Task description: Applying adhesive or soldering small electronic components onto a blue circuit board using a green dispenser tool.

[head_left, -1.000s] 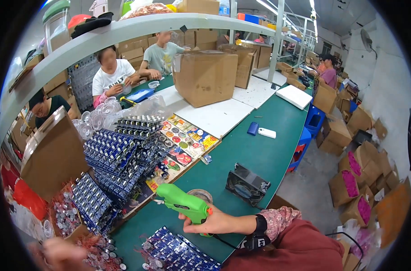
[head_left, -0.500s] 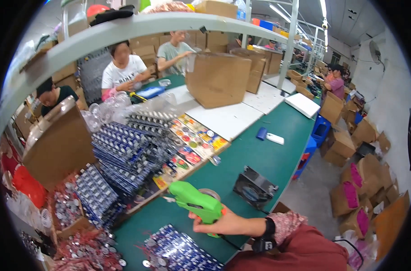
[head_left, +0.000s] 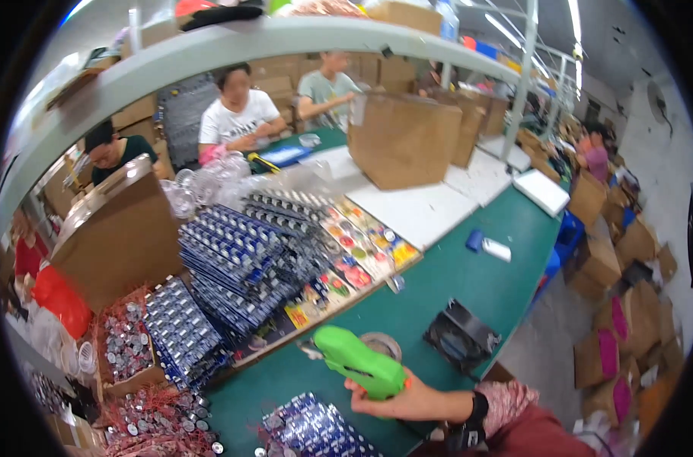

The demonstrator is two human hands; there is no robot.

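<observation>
My right hand is closed around the handle of a bright green glue gun, above the green tabletop. Its nozzle points left, toward the board stacks. Just behind the gun is a round ring like a tape roll, partly hidden by it. Below and left of the gun lies a sheet of blue circuit boards. A heap of small round metal parts with red wires is at the lower left. My left hand does not show.
Tall stacks of blue boards stand left of centre, beside a cardboard box. A black fan sits to the right, with a white object beyond. Co-workers sit across the table. Cartons line the floor at right.
The whole scene has shifted rightward in the picture as the view turned left. My right hand still grips the glue gun and appears farther right and slightly lower.
</observation>
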